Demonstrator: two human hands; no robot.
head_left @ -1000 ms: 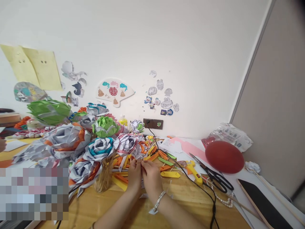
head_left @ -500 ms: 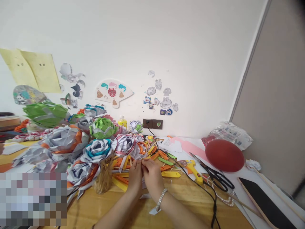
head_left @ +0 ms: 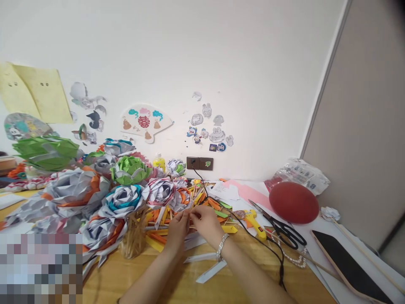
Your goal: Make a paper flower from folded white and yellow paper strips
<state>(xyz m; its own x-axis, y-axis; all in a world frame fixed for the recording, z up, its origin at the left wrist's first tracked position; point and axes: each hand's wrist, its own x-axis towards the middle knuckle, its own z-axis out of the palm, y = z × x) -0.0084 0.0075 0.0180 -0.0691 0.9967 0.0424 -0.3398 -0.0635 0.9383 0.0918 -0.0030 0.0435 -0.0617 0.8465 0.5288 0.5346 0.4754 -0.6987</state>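
My left hand (head_left: pixel 178 228) and my right hand (head_left: pixel 206 223) meet over the table, both with fingers pinched together at the tips. Whatever they grip is too small and too covered by the fingers to name. Below the right wrist, which wears a shiny bracelet (head_left: pixel 222 247), lie folded white paper strips (head_left: pixel 211 271). Just beyond the fingers spreads a heap of orange, yellow and green folded paper strips (head_left: pixel 226 229). A clear cup of thin wooden sticks (head_left: pixel 131 238) stands left of my left hand.
Large folded-paper flowers (head_left: pixel 123 200) crowd the left side. To the right lie a yellow glue gun (head_left: pixel 255 223) with its cord, black scissors (head_left: pixel 289 236), a bead string (head_left: pixel 292 258) and a phone (head_left: pixel 346 264). A red balloon-like object (head_left: pixel 294 202) sits behind them.
My hands have tilted slightly apart at the wrists, the right one shifting rightward, fingertips still together. More of the white strips beneath shows. The whole view has shifted a little.
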